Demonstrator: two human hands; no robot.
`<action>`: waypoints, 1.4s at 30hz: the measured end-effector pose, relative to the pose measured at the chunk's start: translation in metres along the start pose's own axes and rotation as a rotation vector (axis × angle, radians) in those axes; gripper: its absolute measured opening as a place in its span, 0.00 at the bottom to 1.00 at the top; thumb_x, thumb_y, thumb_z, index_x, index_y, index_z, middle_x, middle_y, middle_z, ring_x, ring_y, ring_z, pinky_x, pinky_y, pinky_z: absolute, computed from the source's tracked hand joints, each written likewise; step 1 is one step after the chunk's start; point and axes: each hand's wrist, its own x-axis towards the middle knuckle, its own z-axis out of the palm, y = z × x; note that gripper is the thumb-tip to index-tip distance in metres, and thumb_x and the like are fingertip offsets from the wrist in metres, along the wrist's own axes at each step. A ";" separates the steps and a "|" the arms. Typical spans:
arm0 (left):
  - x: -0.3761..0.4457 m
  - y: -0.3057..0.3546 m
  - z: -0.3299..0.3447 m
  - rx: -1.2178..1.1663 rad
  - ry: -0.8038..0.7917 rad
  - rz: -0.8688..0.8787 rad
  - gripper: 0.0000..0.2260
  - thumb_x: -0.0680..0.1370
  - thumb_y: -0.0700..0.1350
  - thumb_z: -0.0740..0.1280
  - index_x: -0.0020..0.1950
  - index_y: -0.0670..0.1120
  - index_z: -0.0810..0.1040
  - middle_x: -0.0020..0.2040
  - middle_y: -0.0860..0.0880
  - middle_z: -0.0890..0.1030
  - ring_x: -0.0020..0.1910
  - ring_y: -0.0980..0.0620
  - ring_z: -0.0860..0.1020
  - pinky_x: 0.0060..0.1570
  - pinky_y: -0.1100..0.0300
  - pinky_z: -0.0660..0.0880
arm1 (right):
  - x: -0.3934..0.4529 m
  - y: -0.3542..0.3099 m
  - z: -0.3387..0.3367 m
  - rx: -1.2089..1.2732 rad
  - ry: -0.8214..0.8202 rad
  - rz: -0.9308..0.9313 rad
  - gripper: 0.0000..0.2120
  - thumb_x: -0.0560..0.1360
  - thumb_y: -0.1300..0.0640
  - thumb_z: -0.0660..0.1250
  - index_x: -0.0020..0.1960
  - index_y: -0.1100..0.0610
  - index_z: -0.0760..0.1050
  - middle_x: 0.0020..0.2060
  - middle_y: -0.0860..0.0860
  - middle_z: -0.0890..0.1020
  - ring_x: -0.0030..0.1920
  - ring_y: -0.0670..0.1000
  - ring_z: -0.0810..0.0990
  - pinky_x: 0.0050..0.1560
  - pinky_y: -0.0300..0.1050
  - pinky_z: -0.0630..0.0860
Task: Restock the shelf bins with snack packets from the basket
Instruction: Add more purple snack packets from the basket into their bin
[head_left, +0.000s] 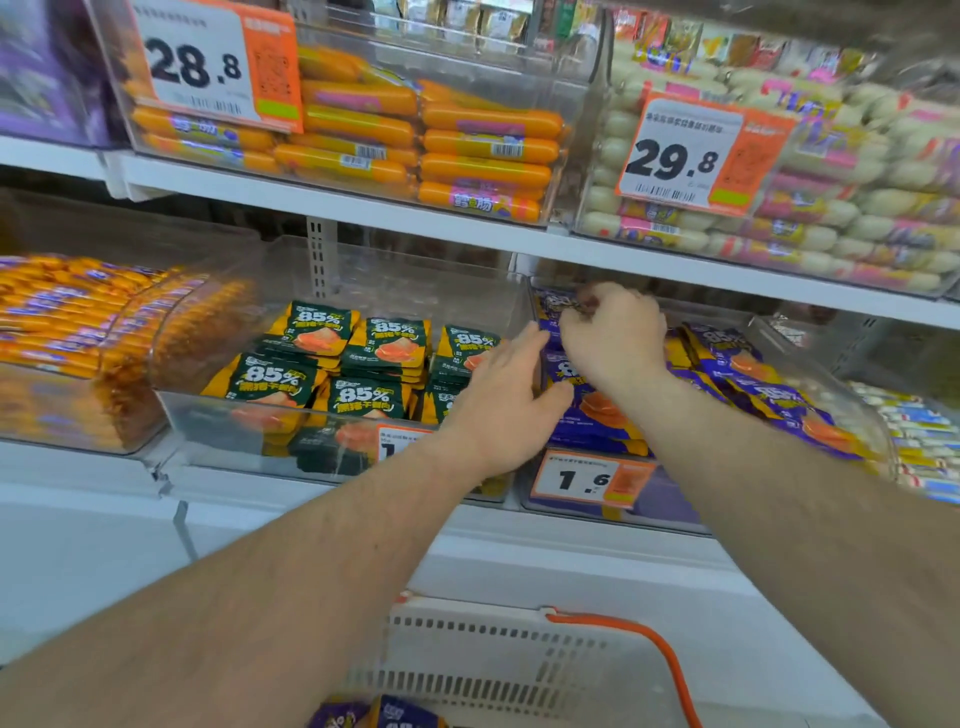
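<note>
Two clear bins sit side by side on the middle shelf. The left bin (218, 415) holds green snack packets (363, 395); the right bin (831, 384) holds purple snack packets (769, 395). My left hand (498, 395) reaches over the divide between them, fingers straight, touching the packets there. My right hand (613, 332) is curled at the back left of the purple bin, pinching the top edge of a purple packet (551, 304). A white basket (498, 654) with an orange handle (670, 660) stands below, with purple packets (395, 714) showing at its bottom.
Orange sausage sticks (78, 317) fill the bin at the left. The upper shelf carries bins of orange sausages (467, 150) and pale sausages (857, 208) with price tags 28.8 and 29.8. A 1.6 tag (587, 480) hangs on the purple bin.
</note>
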 end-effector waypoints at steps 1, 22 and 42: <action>-0.008 0.002 -0.004 0.089 0.073 0.066 0.26 0.78 0.55 0.62 0.75 0.50 0.63 0.75 0.52 0.64 0.72 0.52 0.61 0.71 0.52 0.62 | -0.015 -0.003 -0.003 0.083 0.094 -0.079 0.10 0.75 0.54 0.64 0.52 0.57 0.80 0.48 0.54 0.82 0.54 0.58 0.76 0.56 0.51 0.71; -0.135 -0.113 0.014 0.693 -1.009 -0.327 0.16 0.79 0.48 0.60 0.66 0.54 0.74 0.54 0.53 0.80 0.44 0.53 0.80 0.43 0.56 0.80 | -0.363 0.043 0.227 -0.083 -1.191 0.099 0.11 0.78 0.58 0.61 0.37 0.51 0.66 0.35 0.49 0.69 0.33 0.49 0.70 0.35 0.48 0.74; -0.119 -0.119 0.022 0.653 -0.907 -0.455 0.22 0.79 0.55 0.63 0.72 0.49 0.68 0.65 0.48 0.72 0.60 0.47 0.74 0.57 0.53 0.74 | -0.334 0.036 0.211 0.387 -1.012 0.462 0.04 0.80 0.61 0.62 0.50 0.53 0.70 0.40 0.49 0.75 0.44 0.54 0.74 0.38 0.45 0.70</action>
